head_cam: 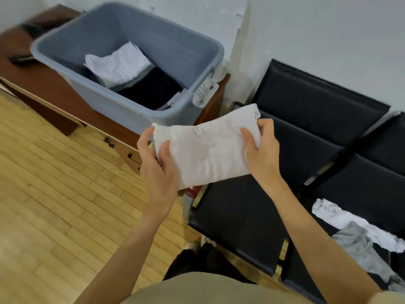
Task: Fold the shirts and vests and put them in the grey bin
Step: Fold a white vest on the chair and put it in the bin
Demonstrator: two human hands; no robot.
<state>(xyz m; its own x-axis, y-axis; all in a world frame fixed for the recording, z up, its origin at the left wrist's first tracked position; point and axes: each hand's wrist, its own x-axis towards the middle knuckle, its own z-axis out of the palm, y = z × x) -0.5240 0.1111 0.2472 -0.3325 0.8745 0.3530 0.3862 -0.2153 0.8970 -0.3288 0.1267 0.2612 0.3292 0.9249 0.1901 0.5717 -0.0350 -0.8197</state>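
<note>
Both hands hold a folded white garment point(208, 150) in the air, between the grey bin point(175, 51) and the black padded seats point(302, 132); whether it is a shirt or a vest cannot be told from its folded shape; the left hand point(157, 163) grips its left end, thumb curled over the top of the cloth and fingers wrapped beneath; the right hand point(262, 148) grips its right end in like manner, thumb on top and fingers curled round the edge; the garment is flat and slightly tilted, its right end higher and nearer the bin's corner, and it touches neither the bin nor the seats; the bin stands on a dark brown table point(43, 84) against the white wall point(328, 29), and inside it lie a folded white piece point(118, 64) on top of a folded black piece point(151, 88), with a bit of pale cloth at the near corner; a white latch point(205, 92) sits on the bin's right end; on the seat at the right edge lie unfolded clothes, a crumpled white garment point(350, 222) partly over a grey garment point(359, 249); the floor point(54, 205) is pale wooden boards.
</note>
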